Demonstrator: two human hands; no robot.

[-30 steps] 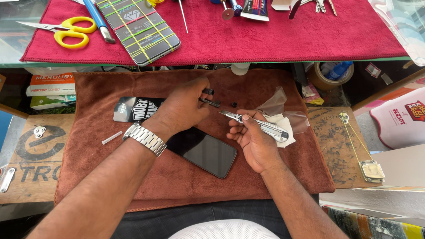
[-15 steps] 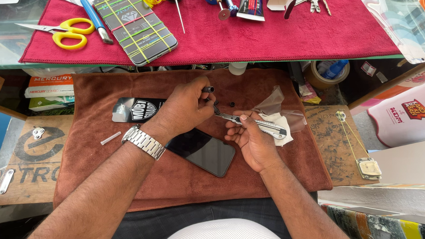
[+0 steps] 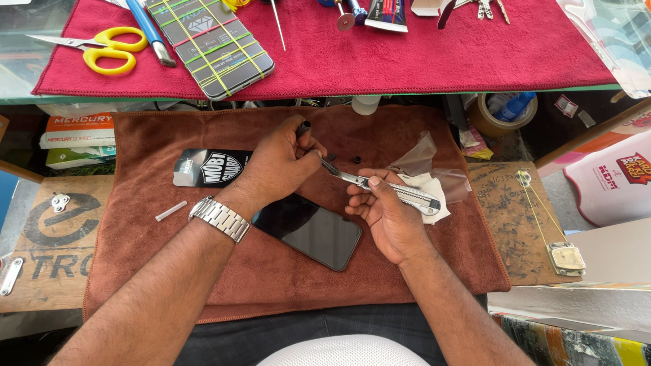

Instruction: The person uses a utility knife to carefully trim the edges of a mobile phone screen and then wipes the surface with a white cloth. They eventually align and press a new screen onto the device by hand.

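My left hand (image 3: 279, 163) is clenched around a small dark tool (image 3: 303, 128), its tip meeting the blade end of the utility knife (image 3: 386, 189), though what it touches there is too small to tell. A dark phone (image 3: 313, 231) lies on the brown cloth (image 3: 164, 271) just near of it. To the right, my right hand (image 3: 389, 218) grasps the knife's metal body, over a white wipe (image 3: 430, 190).

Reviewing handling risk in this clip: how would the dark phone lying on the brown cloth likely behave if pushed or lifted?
The phone looks like a stiff, flat slab, so it should neither roll nor tip. Its glossy glass face is probably slippery and fragile. The brown cloth beneath would likely drag against a push, perhaps bunching rather than letting it slide.
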